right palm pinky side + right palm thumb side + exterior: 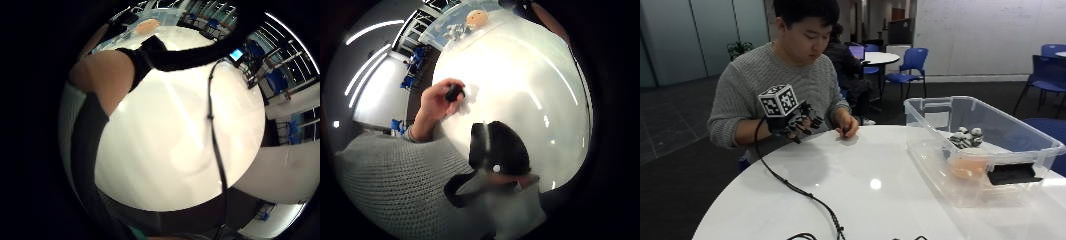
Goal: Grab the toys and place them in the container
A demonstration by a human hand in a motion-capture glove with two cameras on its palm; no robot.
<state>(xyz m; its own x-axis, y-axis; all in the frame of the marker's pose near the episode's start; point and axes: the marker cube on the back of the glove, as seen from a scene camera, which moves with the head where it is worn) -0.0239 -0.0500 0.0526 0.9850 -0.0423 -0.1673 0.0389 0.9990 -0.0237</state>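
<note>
1. Person in grey knit sweater (750,85), seated at far-left edge of round white table (866,185).
2. R hand (794,121), black glove: raised above table edge in front of chest, not touching tabletop. Fingers hang loosely curled, nothing held between them.
3. Bare L hand (846,128): just beside R hand, resting on table near edge. Fingers curled, pinching a small dark object (454,92); too small to tell what it is. Thumb-side palm view shows same pinch, w/ fingertips down on the white top.
4. Tabletop centre: bare white surface w/ a ceiling-light reflection; fills little-finger-side palm view.
5. Clear plastic container (933,107), open top, black latch on near end: on R side of table, well apart from both hands.
6. Toys inside container: black-and-white striped plush (965,138) toward middle; round peach-coloured toy (967,166) just beside it, nearer the latch end. Both lie on container floor. Both also visible in thumb-side palm view at table's far edge.
</note>
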